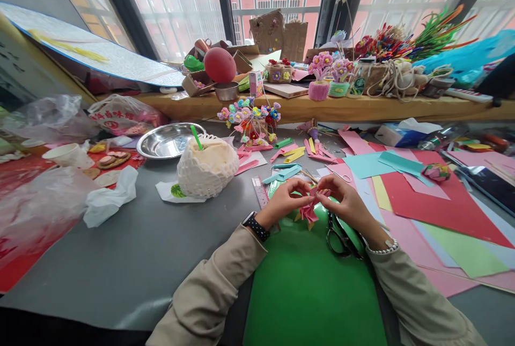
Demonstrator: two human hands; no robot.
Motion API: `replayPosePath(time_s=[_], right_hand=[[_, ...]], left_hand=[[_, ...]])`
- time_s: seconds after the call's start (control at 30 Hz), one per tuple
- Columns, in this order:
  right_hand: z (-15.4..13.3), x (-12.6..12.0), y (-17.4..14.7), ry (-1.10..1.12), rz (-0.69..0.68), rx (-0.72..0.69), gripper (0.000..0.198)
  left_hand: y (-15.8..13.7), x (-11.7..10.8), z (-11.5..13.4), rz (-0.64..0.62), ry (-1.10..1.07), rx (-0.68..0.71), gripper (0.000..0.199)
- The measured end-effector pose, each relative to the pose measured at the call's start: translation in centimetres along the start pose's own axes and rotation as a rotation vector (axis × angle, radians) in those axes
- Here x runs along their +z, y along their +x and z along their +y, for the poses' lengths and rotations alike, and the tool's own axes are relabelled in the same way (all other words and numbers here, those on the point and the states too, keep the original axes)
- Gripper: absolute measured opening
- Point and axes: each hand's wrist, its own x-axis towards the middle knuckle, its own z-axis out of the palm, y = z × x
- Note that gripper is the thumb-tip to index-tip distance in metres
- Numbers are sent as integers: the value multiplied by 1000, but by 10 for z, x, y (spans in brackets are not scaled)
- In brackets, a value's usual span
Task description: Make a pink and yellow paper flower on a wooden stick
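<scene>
Both my hands meet over a green mat [314, 287], pinching a small folded pink paper piece [309, 213] between the fingertips. My left hand [285, 202] grips it from the left, thumb and forefinger together. From the right, my right hand [345, 200] holds its upper edge. The piece has several pointed flaps, some yellowish at the tips; its full shape is partly covered by my fingers. Black-handled scissors [337, 238] lie on the mat just below my right hand, partly under the wrist. Folded paper strips [284, 173] in blue, yellow and pink lie beyond my hands.
Coloured paper sheets [446, 201] spread over the right side. On the left stand a wrapped coconut [207, 169] with a green straw and a steel plate [161, 142]. Craft flowers [253, 118] and a crowded ledge [281, 102] line the back. A ruler [260, 191] lies beside the mat.
</scene>
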Motion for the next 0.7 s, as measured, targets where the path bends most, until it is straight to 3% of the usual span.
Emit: replayPosePath(time_s=[0.7], right_hand=[[3, -11, 0, 64, -151, 132, 19]], left_hand=[[1, -3, -2, -161, -151, -49, 32]])
